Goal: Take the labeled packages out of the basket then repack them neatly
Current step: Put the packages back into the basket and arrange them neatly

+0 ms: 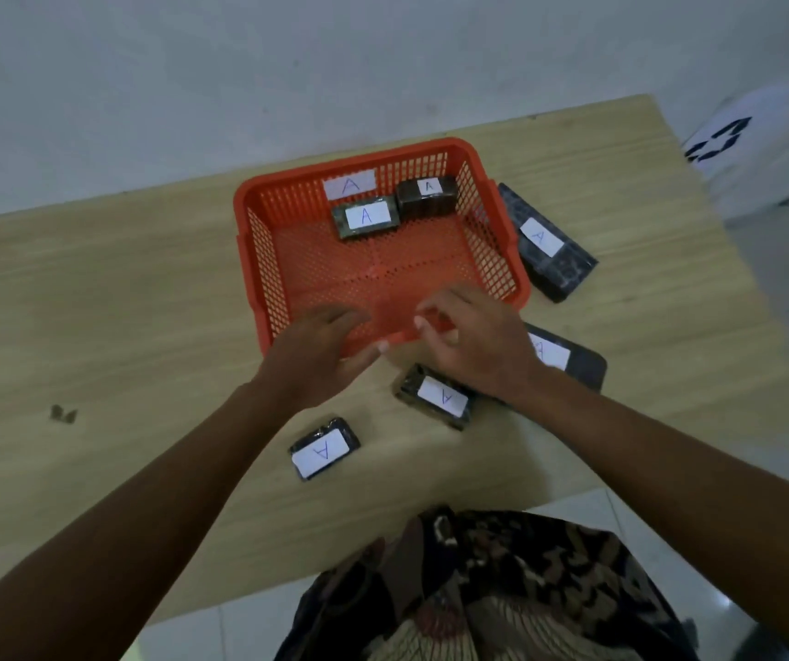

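An orange mesh basket (259, 260) stands on the wooden table, an "A" label on its far wall. Two dark wrapped packages with white "A" labels sit inside at the back: one (367, 218) flat, one (427, 197) to its right. Outside lie more labelled packages: a long one (547, 243) right of the basket, one (569, 357) partly under my right wrist, one (438, 397) below my right hand, one (325, 449) nearest me. My left hand (323, 355) hovers over the basket's near rim, fingers apart, empty. My right hand (469, 345) hangs over the near rim, fingers loosely curled, holding nothing.
The table (96, 326) ends close to my body at the bottom and at a grey wall behind the basket. A small dark mark (63, 415) lies on the left of the table. A white sheet with black print (722, 140) is at the far right.
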A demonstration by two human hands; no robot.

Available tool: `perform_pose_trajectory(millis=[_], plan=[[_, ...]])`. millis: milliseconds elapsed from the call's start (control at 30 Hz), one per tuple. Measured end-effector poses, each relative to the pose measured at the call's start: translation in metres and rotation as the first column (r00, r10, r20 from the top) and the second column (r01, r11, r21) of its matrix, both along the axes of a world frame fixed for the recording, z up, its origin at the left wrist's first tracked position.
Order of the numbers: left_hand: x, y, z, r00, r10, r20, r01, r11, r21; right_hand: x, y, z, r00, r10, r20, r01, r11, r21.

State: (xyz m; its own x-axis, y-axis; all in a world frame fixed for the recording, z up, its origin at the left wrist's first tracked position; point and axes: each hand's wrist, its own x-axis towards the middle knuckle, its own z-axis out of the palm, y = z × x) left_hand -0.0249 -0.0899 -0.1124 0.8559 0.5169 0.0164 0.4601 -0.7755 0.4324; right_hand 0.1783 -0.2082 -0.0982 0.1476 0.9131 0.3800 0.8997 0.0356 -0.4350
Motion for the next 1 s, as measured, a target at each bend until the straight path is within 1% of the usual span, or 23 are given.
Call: perform_pose_trajectory(millis=[67,133,167,233,300,367,433,467,533,600,667,733,833,900,1000], plan=[[-0.007,-0.008,-0.005,0.999,0.012,-0.046,-0.012,1.0,-0.004,-0.009,-0.024,-0.012,0.996,0.088,0.021,-0.087,0.994,-0.064],[-0.011,-0.01,-0.01,0.995,0.043,-0.09,-0.04,0.999,0.036,-0.014,-0.039,-0.024,0.991,0.137,0.002,-0.134,0.968,-0.211],[-0.011,-0.01,-0.011,0.993,0.059,-0.102,-0.054,0.997,0.048,-0.016,-0.043,-0.029,0.991,0.134,-0.022,-0.134,0.94,-0.313],[-0.01,-0.009,-0.012,0.992,0.071,-0.104,-0.066,0.997,0.051,-0.02,-0.043,-0.037,0.991,0.124,-0.041,-0.126,0.825,-0.552],[-0.009,-0.009,-0.013,0.993,0.07,-0.097,-0.065,0.996,0.054,-0.024,-0.034,-0.041,0.985,0.168,0.04,-0.09,0.702,-0.706],[-0.009,-0.008,-0.014,0.992,0.076,-0.102,-0.071,0.996,0.049,-0.029,-0.023,-0.044,0.97,0.213,0.113,-0.055,0.651,-0.757],[-0.009,-0.007,-0.015,0.99,0.076,-0.119,-0.07,0.996,0.051,-0.033,-0.015,-0.044,0.972,0.204,0.118,-0.04,0.637,-0.77],[-0.009,-0.006,-0.015,0.99,0.07,-0.124,-0.064,0.997,0.052,-0.033,-0.013,-0.044,0.978,0.184,0.096,-0.043,0.631,-0.774],[-0.009,-0.004,-0.016,0.991,0.05,-0.123,-0.044,0.997,0.056,-0.031,-0.014,-0.041,0.995,0.102,-0.006,-0.071,0.648,-0.758],[-0.009,-0.002,-0.016,0.992,0.033,-0.123,-0.025,0.997,0.066,-0.024,-0.022,-0.035,0.985,0.004,-0.175,-0.122,0.732,-0.67],[-0.009,-0.001,-0.017,0.992,0.029,-0.123,-0.019,0.997,0.079,-0.015,-0.035,-0.03,0.944,-0.001,-0.331,-0.193,0.81,-0.553],[-0.009,-0.001,-0.018,0.991,0.026,-0.129,-0.014,0.996,0.088,-0.007,-0.048,-0.025,0.917,0.007,-0.399,-0.194,0.881,-0.431],[-0.01,0.0,-0.021,0.992,0.026,-0.126,-0.011,0.993,0.116,0.005,-0.051,-0.013,0.901,-0.111,-0.419,-0.003,0.965,-0.262],[-0.009,0.0,-0.022,0.991,0.029,-0.128,-0.012,0.991,0.133,0.011,-0.039,-0.003,0.871,-0.199,-0.449,0.139,0.977,-0.163],[-0.009,-0.001,-0.023,0.989,0.05,-0.142,-0.029,0.989,0.144,0.014,-0.009,0.011,0.743,-0.336,-0.579,0.319,0.938,-0.135]])
